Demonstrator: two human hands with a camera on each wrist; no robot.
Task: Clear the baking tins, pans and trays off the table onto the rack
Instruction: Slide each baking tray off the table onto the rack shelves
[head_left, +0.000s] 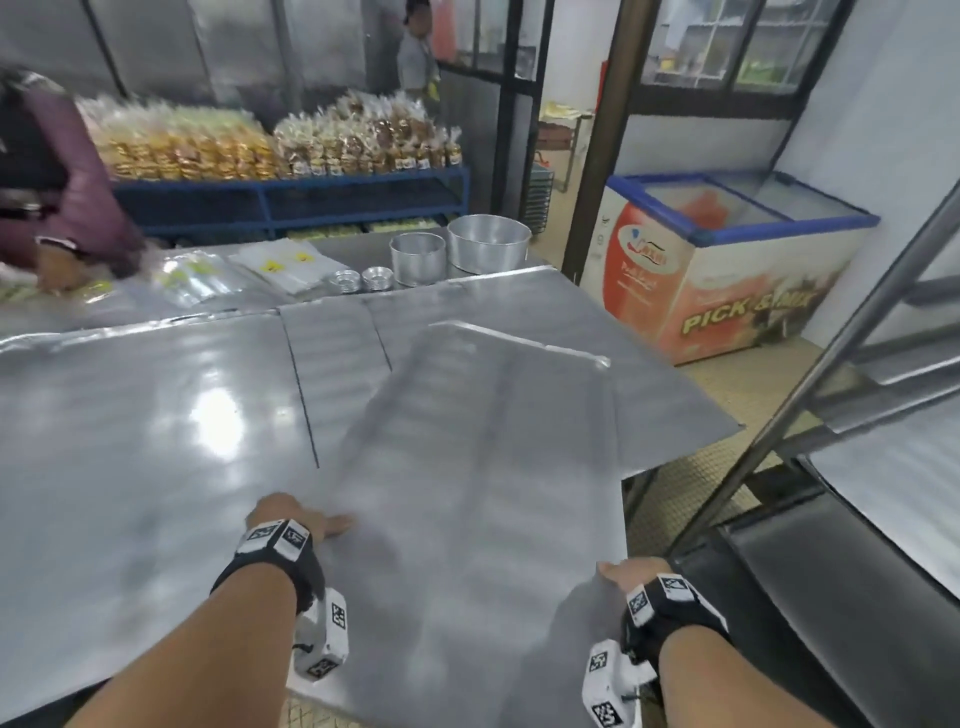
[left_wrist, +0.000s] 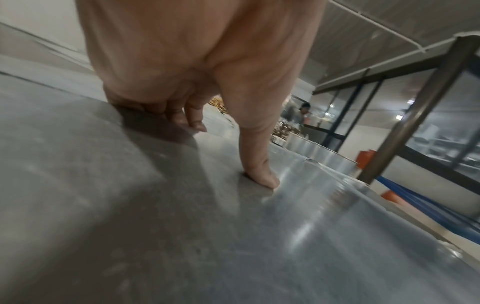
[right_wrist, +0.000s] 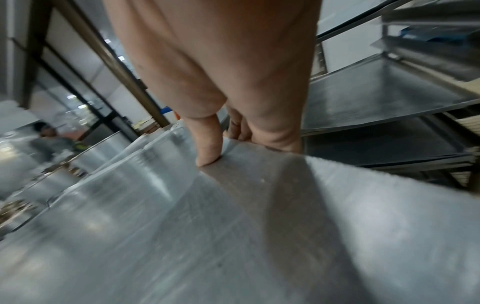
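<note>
A large flat metal baking tray (head_left: 467, 467) lies over the steel table (head_left: 130, 415), blurred and jutting past the near right edge. My left hand (head_left: 291, 519) grips its left edge, with the thumb (left_wrist: 259, 172) pressed on top and the fingers (left_wrist: 192, 121) curled at the rim. My right hand (head_left: 628, 569) grips the near right corner, thumb (right_wrist: 207, 154) on top and fingers (right_wrist: 239, 131) curled under the edge. Two round deep tins (head_left: 488, 249) (head_left: 418, 257) and stacks of small tins (head_left: 345, 280) stand at the table's far end.
The metal rack (head_left: 857, 374) stands close on the right, with trays (right_wrist: 376, 92) on its shelves. Behind it is a chest freezer (head_left: 727, 270). A person in purple (head_left: 62, 182) works at the table's far left beside plastic bags (head_left: 197, 275). Packed goods fill a blue shelf (head_left: 291, 197).
</note>
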